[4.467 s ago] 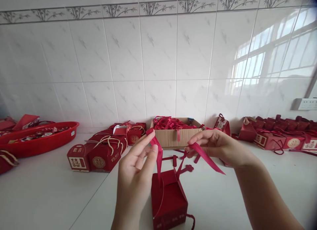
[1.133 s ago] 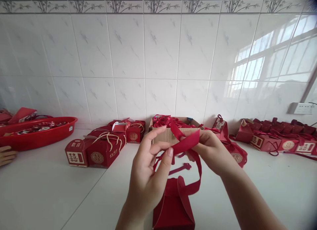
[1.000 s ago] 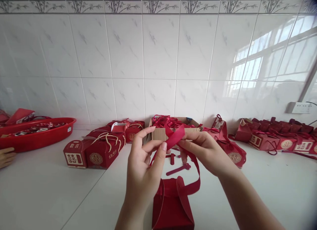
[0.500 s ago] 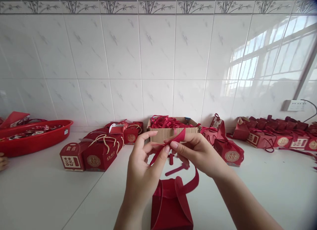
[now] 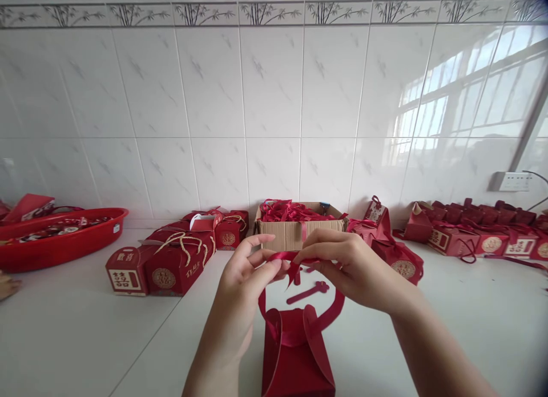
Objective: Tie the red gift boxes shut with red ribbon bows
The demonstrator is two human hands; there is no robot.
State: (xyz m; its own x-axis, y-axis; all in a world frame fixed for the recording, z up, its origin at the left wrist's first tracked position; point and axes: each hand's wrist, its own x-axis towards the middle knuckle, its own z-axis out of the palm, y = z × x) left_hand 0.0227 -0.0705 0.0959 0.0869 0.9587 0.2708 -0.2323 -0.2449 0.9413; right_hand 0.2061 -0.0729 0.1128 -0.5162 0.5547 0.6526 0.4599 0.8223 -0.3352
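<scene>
A dark red gift box (image 5: 295, 365) stands on the white table in front of me, its curved flaps folded up. A red satin ribbon (image 5: 331, 314) runs through the flaps and rises on both sides to my fingers. My left hand (image 5: 246, 280) pinches the ribbon between thumb and fingers, above the box. Close beside it, my right hand (image 5: 349, 266) grips the ribbon from the other side, and a short tail hangs between them. Just beyond the box lies a dark red strip with a flower-shaped end (image 5: 308, 292).
Behind my hands is a cardboard carton (image 5: 274, 235) full of red ribbons. Red gift boxes (image 5: 173, 266) stand to the left, others (image 5: 454, 237) to the right. At far left are a red plastic basin (image 5: 85, 237) and another person's hand (image 5: 8, 286).
My right hand has turned over, knuckles now upward, and both hands have dropped slightly. The ribbon now loops up on both sides of the box, with a tail hanging between my fingers.
</scene>
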